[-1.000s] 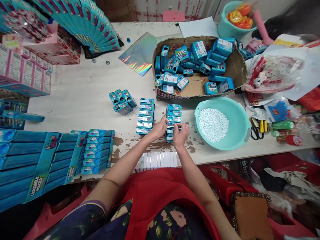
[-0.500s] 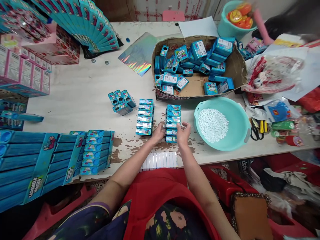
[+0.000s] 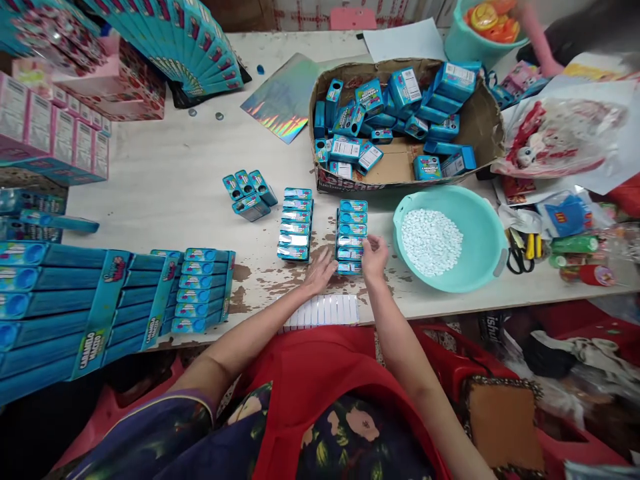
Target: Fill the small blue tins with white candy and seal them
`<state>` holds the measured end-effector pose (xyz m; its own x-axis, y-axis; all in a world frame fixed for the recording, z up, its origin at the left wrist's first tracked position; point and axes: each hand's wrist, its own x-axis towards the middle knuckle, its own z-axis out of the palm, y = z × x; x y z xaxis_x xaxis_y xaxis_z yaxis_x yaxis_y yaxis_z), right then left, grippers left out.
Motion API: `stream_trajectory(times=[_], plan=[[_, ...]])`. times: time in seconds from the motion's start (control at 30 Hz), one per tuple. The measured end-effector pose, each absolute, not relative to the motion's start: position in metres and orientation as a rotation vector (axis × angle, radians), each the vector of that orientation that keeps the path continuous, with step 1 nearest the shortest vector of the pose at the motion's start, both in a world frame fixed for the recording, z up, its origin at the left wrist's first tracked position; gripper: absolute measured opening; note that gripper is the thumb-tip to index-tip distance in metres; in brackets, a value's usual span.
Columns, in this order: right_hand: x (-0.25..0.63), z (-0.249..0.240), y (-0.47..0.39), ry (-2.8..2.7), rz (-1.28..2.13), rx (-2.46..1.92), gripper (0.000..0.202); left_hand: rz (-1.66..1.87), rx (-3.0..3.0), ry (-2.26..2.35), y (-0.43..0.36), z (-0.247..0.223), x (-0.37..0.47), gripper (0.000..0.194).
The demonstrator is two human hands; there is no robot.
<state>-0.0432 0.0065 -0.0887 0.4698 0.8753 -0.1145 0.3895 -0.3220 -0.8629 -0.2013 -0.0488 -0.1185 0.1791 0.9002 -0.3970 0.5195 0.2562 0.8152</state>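
Note:
Two columns of small blue boxes stand on the white table: a left column [image 3: 295, 225] and a right column [image 3: 352, 237]. My left hand [image 3: 320, 273] lies on the table with its fingers spread, between the columns and close to the lower end of the right one. At the right side of the right column is my right hand [image 3: 375, 257], its fingers bent against the boxes and holding nothing that I can make out. A white ribbed strip [image 3: 325, 311] lies at the table's front edge, below both hands.
Loose blue boxes fill a cardboard box [image 3: 407, 183]. A turquoise basin [image 3: 477, 247] holds white pieces. Several blue boxes [image 3: 250, 195] stand left of the columns. Stacked blue boxes [image 3: 55, 300] fill the front left. Scissors [image 3: 520, 253] lie right of the basin.
My left hand has come off the right column's side and flattened on the table. My right hand stays beside the column, its fingers drawn closer together. The whole view has shifted slightly.

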Motion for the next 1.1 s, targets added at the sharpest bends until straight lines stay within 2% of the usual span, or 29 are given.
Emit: stream_trajectory(times=[0.13,0.27,0.33,0.43,0.57,0.73,0.87,1.1], plan=[[-0.049,-0.073,-0.045,-1.284,0.485,-1.706,0.028,0.188,1.479,1.572,-0.078,-0.110,-0.260,0.052],[-0.071,-0.080,-0.100,-1.812,0.756,-1.430,0.012,-0.095,1.363,1.554,-0.109,-0.114,-0.307,0.036],[-0.083,-0.092,-0.114,-1.973,0.894,-1.385,0.014,-0.061,1.279,1.423,-0.117,-0.118,-0.321,0.028],[-0.100,-0.108,-0.119,-2.156,0.975,-1.366,0.018,0.096,1.075,1.323,-0.123,-0.120,-0.331,0.028],[-0.120,-0.115,-0.118,-2.398,0.966,-1.272,0.024,0.309,0.848,1.336,-0.125,-0.118,-0.332,0.028],[-0.140,-0.115,-0.116,-2.624,0.909,-1.165,0.028,0.380,0.804,1.396,-0.125,-0.124,-0.326,0.030],[-0.145,-0.116,-0.117,-2.732,0.857,-1.120,0.026,0.394,0.781,1.416,-0.125,-0.131,-0.324,0.034],[-0.142,-0.114,-0.120,-2.801,0.831,-0.889,0.016,0.389,0.759,1.471,-0.124,-0.135,-0.324,0.029]])
